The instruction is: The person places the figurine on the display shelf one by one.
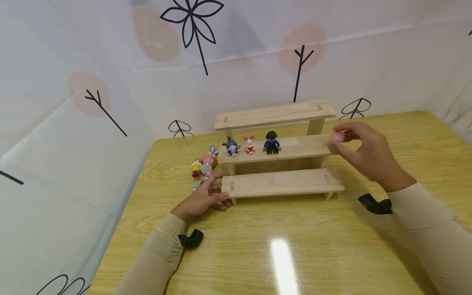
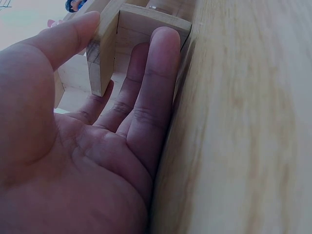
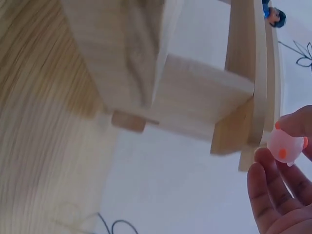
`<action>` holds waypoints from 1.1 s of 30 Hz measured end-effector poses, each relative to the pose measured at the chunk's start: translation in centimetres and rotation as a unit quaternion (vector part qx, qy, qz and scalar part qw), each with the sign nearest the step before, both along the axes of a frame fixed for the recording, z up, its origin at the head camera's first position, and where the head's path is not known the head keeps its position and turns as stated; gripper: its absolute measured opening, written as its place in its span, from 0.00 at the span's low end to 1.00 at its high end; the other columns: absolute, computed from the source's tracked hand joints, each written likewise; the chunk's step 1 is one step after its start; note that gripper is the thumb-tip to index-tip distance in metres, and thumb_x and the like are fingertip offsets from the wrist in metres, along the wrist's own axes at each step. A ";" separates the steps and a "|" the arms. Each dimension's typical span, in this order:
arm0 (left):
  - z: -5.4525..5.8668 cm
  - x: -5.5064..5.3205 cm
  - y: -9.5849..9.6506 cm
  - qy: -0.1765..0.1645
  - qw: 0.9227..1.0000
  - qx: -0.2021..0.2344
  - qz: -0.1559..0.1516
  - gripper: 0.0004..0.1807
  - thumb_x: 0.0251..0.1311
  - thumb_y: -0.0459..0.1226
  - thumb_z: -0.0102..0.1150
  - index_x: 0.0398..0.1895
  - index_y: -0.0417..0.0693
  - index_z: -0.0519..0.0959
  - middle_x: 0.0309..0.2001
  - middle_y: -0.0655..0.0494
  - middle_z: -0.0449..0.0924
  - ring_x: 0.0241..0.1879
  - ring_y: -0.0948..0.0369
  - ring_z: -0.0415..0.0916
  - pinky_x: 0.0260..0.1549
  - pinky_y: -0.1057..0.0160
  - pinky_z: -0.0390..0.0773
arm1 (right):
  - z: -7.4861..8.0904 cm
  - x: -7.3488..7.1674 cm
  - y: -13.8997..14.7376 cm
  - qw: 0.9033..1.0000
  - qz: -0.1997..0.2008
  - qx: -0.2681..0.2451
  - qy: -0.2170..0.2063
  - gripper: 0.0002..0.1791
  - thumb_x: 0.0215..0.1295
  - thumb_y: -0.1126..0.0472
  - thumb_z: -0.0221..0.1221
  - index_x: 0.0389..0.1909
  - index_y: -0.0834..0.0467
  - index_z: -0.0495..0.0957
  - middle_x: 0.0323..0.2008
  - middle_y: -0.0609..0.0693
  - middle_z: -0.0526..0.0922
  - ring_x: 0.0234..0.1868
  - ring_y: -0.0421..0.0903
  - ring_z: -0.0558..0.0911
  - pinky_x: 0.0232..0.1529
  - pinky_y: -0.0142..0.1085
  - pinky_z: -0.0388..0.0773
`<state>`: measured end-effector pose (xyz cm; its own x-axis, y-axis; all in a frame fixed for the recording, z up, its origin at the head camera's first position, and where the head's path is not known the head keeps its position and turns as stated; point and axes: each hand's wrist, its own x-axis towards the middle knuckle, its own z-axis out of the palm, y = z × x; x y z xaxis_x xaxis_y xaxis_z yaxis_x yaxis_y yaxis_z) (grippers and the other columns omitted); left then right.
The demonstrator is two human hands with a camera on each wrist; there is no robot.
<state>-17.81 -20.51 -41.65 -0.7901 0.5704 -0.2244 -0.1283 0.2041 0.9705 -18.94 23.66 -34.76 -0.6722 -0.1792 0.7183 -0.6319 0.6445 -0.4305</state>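
A three-tier wooden display stand [image 1: 280, 183] stands on the table. My left hand [image 1: 202, 200] grips the left end of its lowest step, thumb on the board's upper edge and fingers reaching beneath, as the left wrist view shows [image 2: 105, 53]. Between thumb and fingertips, my right hand [image 1: 372, 152] pinches a small round pink toy with orange spots [image 3: 284, 145] at the right end of the middle step. On that step sit a dark-blue-capped figurine [image 1: 232, 147], a pink piglet figurine [image 1: 250, 145] and a blue-shirted toy figure [image 1: 272, 143].
Several small toy figurines [image 1: 207, 162] lie in a cluster on the table [image 1: 236, 241], left of the stand and just beyond my left hand. A white cloth with line-drawn plants [image 1: 250, 78] hangs behind the table.
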 end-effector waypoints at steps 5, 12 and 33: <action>0.1 0.1 0.1 0.002 1.000 -0.003 0.001 0.38 0.72 0.40 0.57 0.79 0.60 0.49 0.59 0.37 0.74 0.46 0.54 0.84 0.47 0.52 0.86 | 0.0 -0.5 -1.6 1.000 0.016 -0.013 -0.014 0.20 0.52 0.77 0.68 0.48 0.67 0.79 0.40 0.53 0.81 0.41 0.21 0.75 0.41 0.16 0.68; 0.2 0.2 0.1 0.001 1.000 -0.002 0.002 0.37 0.72 0.39 0.56 0.78 0.62 0.50 0.59 0.37 0.74 0.46 0.54 0.84 0.47 0.52 0.86 | 0.0 -1.1 -3.6 0.998 0.057 -0.020 -0.027 0.19 0.53 0.79 0.68 0.48 0.68 0.78 0.40 0.55 0.82 0.41 0.25 0.77 0.44 0.14 0.74; 0.0 0.2 0.0 0.001 1.000 0.006 0.005 0.36 0.72 0.40 0.56 0.77 0.62 0.51 0.58 0.38 0.74 0.47 0.54 0.84 0.47 0.52 0.86 | -0.6 -2.0 -6.7 0.996 0.051 -0.016 -0.073 0.16 0.58 0.72 0.68 0.47 0.65 0.79 0.37 0.56 0.84 0.36 0.29 0.80 0.37 0.15 0.77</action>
<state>-17.65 -20.49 -41.67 -0.7956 0.5660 -0.2161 -0.1287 0.1906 0.9732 -20.96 16.97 -35.41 -0.7491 -0.2303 0.6211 -0.6230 0.5637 -0.5423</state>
